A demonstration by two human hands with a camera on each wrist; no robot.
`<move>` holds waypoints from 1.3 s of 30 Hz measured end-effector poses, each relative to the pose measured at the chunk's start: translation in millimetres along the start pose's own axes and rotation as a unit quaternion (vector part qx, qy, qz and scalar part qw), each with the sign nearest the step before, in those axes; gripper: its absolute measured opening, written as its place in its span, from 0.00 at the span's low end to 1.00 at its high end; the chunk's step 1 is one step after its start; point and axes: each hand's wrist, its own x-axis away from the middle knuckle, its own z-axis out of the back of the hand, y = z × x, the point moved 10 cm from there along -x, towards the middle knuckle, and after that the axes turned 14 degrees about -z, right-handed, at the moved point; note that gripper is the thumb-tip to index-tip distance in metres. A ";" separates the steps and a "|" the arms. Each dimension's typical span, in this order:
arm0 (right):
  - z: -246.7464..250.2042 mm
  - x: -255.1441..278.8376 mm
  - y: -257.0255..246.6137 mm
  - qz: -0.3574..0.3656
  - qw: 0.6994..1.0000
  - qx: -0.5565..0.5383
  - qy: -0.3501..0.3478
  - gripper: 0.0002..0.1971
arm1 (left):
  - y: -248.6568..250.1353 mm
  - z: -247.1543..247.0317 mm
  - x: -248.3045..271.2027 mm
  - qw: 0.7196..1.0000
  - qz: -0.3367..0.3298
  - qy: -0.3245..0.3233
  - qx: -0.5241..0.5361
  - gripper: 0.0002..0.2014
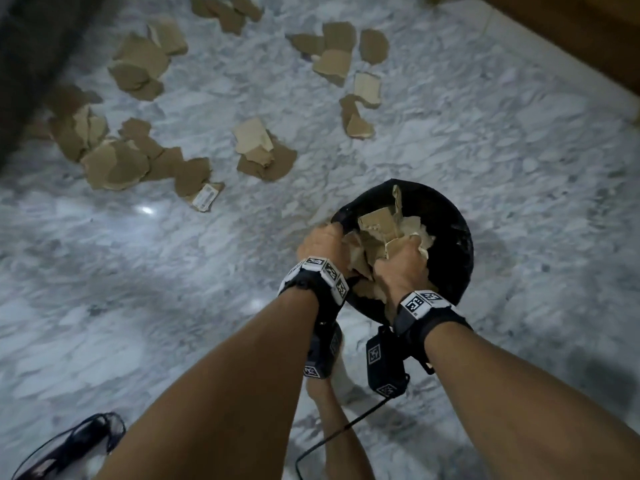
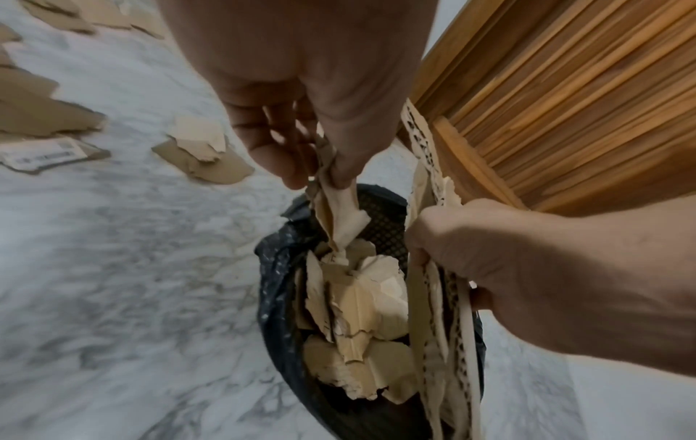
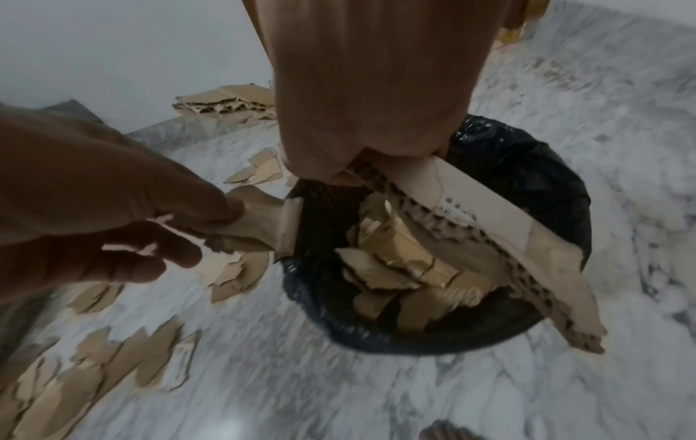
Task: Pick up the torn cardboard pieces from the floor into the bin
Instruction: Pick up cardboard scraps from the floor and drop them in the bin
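A black bag-lined bin (image 1: 450, 237) stands on the marble floor, holding several torn cardboard pieces (image 2: 361, 312). Both hands hover over its near rim. My left hand (image 1: 323, 242) pinches a crumpled torn piece (image 2: 339, 217) that hangs over the bin's edge. My right hand (image 1: 401, 261) grips a stack of long corrugated strips (image 3: 489, 214) slanting into the bin. Many more torn pieces lie on the floor beyond: a cluster at the left (image 1: 114, 161), a small pile in the middle (image 1: 266, 150) and another group farther back (image 1: 332, 57).
A wooden door or cabinet (image 1: 571, 36) runs along the far right. A dark edge (image 1: 24, 57) borders the far left. A piece with a white label (image 1: 206, 197) lies left of the bin. A dark strapped object (image 1: 79, 441) and a black cable (image 1: 346, 431) lie near my feet.
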 end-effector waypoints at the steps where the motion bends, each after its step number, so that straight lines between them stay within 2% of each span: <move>1: 3.6 -13.7 4.2 -0.001 1.000 0.008 0.000 0.26 | 5.1 -11.7 -8.4 1.000 0.002 -0.009 -0.004 0.14; 8: -2.0 -77.4 22.4 -0.004 0.997 0.035 -0.075 0.31 | 20.7 -56.6 -41.1 0.999 0.012 -0.044 0.012 0.14; 12: 1.1 -79.5 16.7 -0.003 0.994 0.035 -0.101 0.36 | 18.7 -51.0 -35.3 0.998 0.030 -0.054 0.027 0.17; 16: 1.9 -65.9 -3.3 0.006 0.994 0.041 -0.103 0.34 | 8.5 -27.4 -24.0 0.997 0.052 -0.053 0.013 0.20; 21: 5.2 -34.8 -45.6 0.033 0.992 0.064 -0.100 0.30 | -16.1 20.2 -6.8 0.995 0.082 -0.052 0.006 0.22; 28: -18.3 42.3 -128.6 0.101 0.985 0.079 -0.118 0.29 | -79.9 118.2 36.8 0.993 0.121 0.004 0.013 0.22; 34: -57.8 128.6 -224.5 0.147 0.977 0.069 -0.139 0.27 | -164.1 219.2 72.5 0.990 0.137 0.038 0.005 0.21; 39: -110.6 182.1 -312.6 0.164 0.975 0.054 -0.140 0.25 | -266.2 283.1 67.3 0.990 0.134 0.044 0.009 0.20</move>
